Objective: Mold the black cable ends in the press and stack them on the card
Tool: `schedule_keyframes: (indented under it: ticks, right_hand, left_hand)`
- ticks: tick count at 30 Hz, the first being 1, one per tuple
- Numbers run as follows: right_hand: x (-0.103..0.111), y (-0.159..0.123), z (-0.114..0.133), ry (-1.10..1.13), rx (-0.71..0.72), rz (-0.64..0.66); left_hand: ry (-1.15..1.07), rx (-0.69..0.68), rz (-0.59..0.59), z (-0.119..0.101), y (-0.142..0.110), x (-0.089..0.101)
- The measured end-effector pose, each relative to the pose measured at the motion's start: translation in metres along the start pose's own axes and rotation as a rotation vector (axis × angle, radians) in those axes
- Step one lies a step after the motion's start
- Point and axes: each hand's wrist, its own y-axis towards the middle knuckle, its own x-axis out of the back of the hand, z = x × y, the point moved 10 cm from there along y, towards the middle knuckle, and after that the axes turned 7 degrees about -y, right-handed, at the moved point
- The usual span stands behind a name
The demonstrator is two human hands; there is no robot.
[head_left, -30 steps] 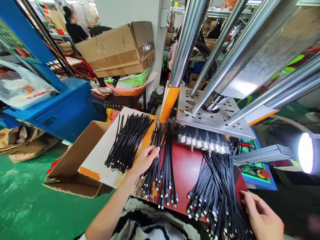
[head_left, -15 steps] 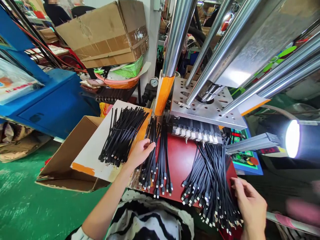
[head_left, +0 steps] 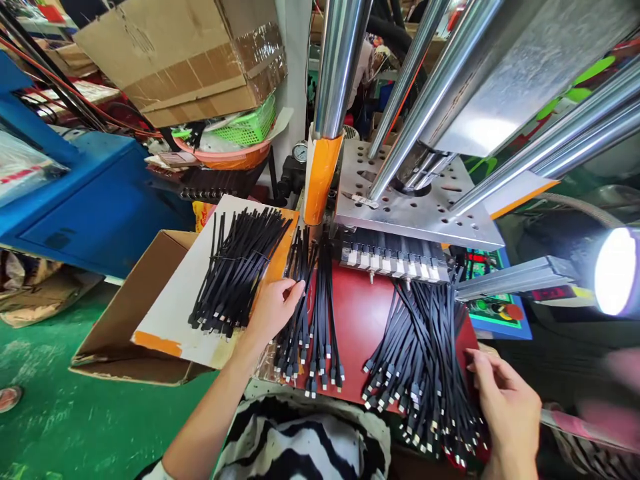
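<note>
My left hand (head_left: 273,307) rests with fingers curled on the left edge of the middle bundle of black cables (head_left: 313,313), which lies on the red work plate (head_left: 360,320). My right hand (head_left: 505,407) touches the right side of a large fanned pile of black cables (head_left: 425,360), fingers slightly bent and apart. A third bundle of black cables (head_left: 240,267) lies on a white and orange board (head_left: 165,327) to the left. A row of cable ends sits in the metal fixture (head_left: 390,260) under the press plate (head_left: 415,207).
Chrome press columns (head_left: 340,67) rise in front. An open cardboard box (head_left: 120,333) sits under the board at left, beside a blue machine (head_left: 90,200). A bright lamp (head_left: 615,270) shines at right. Cardboard box (head_left: 185,53) and green basket (head_left: 245,127) stand behind.
The view has tilted slightly downward. My left hand has slid a little toward me along the middle bundle. My right hand has stayed at the right pile's edge.
</note>
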Motion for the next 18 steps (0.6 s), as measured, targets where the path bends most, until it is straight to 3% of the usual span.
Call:
schedule_keyframes:
  ticks: [15,18]
  right_hand:
    - [-0.001,-0.001,-0.001,0.019,-0.013,0.001]
    - [0.0,0.0,0.004,0.013,0.064,-0.028]
  left_hand:
    - [0.032,-0.006,-0.067,0.009,0.001,0.003]
    - [0.035,-0.006,-0.072,0.008,0.001,0.004]
